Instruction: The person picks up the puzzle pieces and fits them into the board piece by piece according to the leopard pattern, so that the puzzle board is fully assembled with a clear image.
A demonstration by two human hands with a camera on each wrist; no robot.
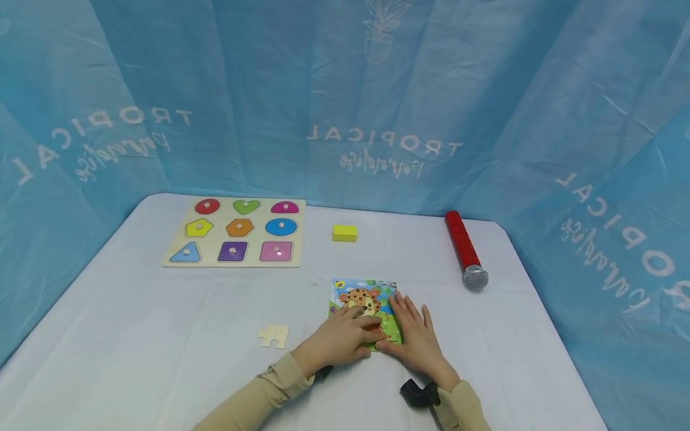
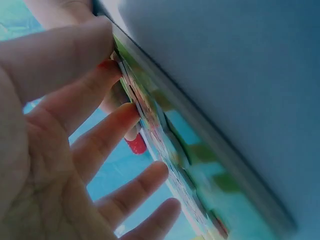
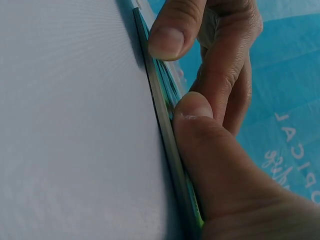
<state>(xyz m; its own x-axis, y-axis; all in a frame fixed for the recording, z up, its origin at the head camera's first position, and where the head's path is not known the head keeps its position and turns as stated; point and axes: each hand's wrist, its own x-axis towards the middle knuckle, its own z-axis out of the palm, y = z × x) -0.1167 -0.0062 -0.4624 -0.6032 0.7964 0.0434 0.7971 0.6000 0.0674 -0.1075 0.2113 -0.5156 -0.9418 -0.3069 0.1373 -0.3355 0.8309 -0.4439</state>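
A small jigsaw puzzle (image 1: 356, 293) with a cartoon leopard lies flat on the white table, its near part hidden by the hands. My left hand (image 1: 345, 335) is over it with fingers spread; its fingertips (image 2: 131, 111) touch the pieces. At the right edge, my right hand (image 1: 416, 336) rests with fairly straight fingers along the side and its thumb (image 3: 200, 117) at the near right corner of the board. Left of the left hand lies one loose wooden jigsaw piece (image 1: 275, 335), plain side up.
A wooden shape board (image 1: 259, 256) with knobbed pieces is at the back left. Behind the puzzle is a yellow block (image 1: 345, 233). To the back right lies a red microphone (image 1: 462, 242). Blue curtains (image 1: 345, 90) surround the white table (image 1: 215, 335).
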